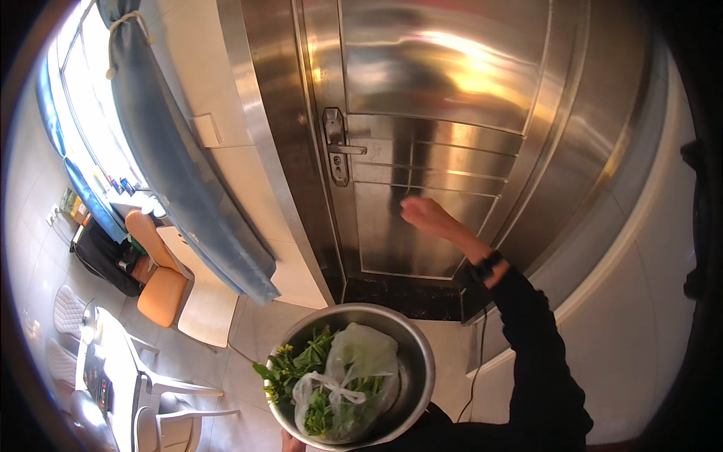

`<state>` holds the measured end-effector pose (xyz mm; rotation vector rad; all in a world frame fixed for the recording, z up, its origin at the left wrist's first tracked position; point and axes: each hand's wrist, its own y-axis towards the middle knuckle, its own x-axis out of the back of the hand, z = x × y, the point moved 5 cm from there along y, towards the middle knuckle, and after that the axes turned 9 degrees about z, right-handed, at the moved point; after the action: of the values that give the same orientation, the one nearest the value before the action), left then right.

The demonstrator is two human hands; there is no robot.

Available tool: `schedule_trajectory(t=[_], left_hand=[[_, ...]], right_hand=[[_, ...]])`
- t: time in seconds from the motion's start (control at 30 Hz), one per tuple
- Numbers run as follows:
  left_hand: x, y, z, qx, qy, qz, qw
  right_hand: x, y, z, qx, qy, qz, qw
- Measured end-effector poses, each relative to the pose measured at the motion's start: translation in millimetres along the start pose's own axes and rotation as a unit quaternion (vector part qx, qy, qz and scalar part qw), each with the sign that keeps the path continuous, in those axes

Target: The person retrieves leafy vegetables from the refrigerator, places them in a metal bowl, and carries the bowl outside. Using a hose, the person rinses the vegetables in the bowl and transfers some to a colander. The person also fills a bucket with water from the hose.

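Observation:
A round stainless steel basin [427, 361] holds leafy greens with small yellow flowers [316, 347] and a knotted translucent plastic bag [367, 350] with more greens inside. At the bottom edge, part of my left hand [291, 441] shows under the basin's near left rim, supporting it; most of that hand is hidden. My right hand [423, 214] is raised in front of the metal door [390, 237], below and to the right of the lever handle [347, 149]. It looks blurred and loosely curled, with nothing seen in it, so its finger pose is unclear.
The door is closed, with a dark threshold [404, 299] below. A blue curtain [181, 141] hangs by a window at left. Orange [161, 296] and white chairs [209, 308] stand beneath it. A white table [116, 361] is lower left. A cable [480, 367] hangs near my right arm.

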<state>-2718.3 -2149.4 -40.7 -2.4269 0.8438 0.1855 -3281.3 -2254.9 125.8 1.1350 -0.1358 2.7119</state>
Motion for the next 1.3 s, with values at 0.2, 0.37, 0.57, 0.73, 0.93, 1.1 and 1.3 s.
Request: schedule_trajectory(t=[0.2, 0.37, 0.57, 0.73, 0.93, 1.1, 1.3], left_hand=[[-34, 86, -28, 0.002, -0.011, 0.018, 1.0], [-48, 143, -60, -0.002, -0.008, 0.035, 0.999], [-63, 218, -65, -0.026, -0.036, 0.062, 0.997], [-76, 272, -63, -0.001, 0.045, 0.08, 0.996], [-89, 328, -83, -0.02, 0.046, 0.084, 0.995], [-107, 364, -97, -0.012, 0.061, 0.106, 0.992], [-122, 387, -129, -0.049, 0.159, -0.005, 0.986]], right_hand=[[0, 159, -3, 0.017, -0.121, -0.087, 0.989], [2, 255, 8, -0.027, -0.284, 0.004, 0.959], [-5, 326, -31, -0.056, -0.133, 0.192, 0.971], [-35, 328, -65, 0.033, 0.068, 0.076, 0.994], [-43, 334, -73, 0.152, 0.01, 0.042, 0.987], [-66, 342, -83, 0.075, 0.098, 0.044, 0.991], [-41, 397, -86, 0.135, 0.145, 0.001, 0.98]])
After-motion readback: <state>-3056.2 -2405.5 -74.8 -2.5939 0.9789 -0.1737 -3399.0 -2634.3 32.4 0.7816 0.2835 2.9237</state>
